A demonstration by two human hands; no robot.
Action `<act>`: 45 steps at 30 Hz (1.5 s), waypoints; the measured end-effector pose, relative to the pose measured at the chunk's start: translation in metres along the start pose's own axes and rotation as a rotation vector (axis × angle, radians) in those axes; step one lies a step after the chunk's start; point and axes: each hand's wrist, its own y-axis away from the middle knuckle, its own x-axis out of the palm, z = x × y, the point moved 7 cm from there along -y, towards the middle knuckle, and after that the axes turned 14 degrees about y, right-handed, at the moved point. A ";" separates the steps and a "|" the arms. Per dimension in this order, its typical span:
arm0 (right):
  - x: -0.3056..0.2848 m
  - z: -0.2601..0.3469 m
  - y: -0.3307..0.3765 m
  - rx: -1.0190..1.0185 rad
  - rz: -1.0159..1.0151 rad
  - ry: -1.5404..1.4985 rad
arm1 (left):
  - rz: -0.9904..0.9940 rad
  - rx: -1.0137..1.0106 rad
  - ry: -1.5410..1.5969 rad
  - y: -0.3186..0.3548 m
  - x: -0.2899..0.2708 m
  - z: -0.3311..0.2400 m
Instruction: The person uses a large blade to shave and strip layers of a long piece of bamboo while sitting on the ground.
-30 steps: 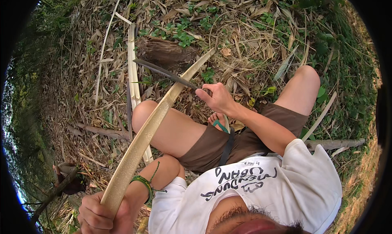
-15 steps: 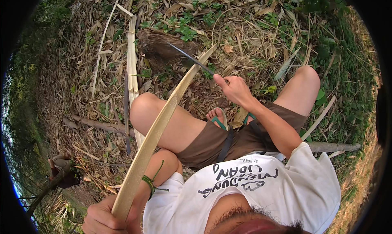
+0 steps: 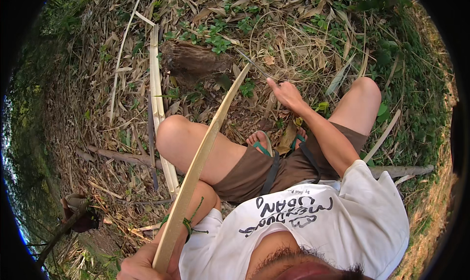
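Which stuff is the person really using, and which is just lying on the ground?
In use:
- bamboo strip, gripped by left hand
- knife, held by right hand

Lying about:
- split bamboo piece
- stump
- dry leaves

No packages, labels, signs or screens in view

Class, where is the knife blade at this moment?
In the head view, the knife sits upper centre, held in the right hand, its blade by the far tip of the bamboo strip, near the stump.
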 end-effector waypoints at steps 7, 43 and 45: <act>-0.012 0.066 0.067 -0.478 -0.080 -0.308 | 0.013 0.090 0.003 0.006 -0.001 -0.007; -0.057 0.076 0.154 -0.608 0.136 -0.401 | 0.442 -0.217 0.386 0.014 0.017 -0.003; -0.037 0.052 0.111 -0.375 0.186 -0.387 | 0.433 -0.197 0.326 0.011 0.026 -0.021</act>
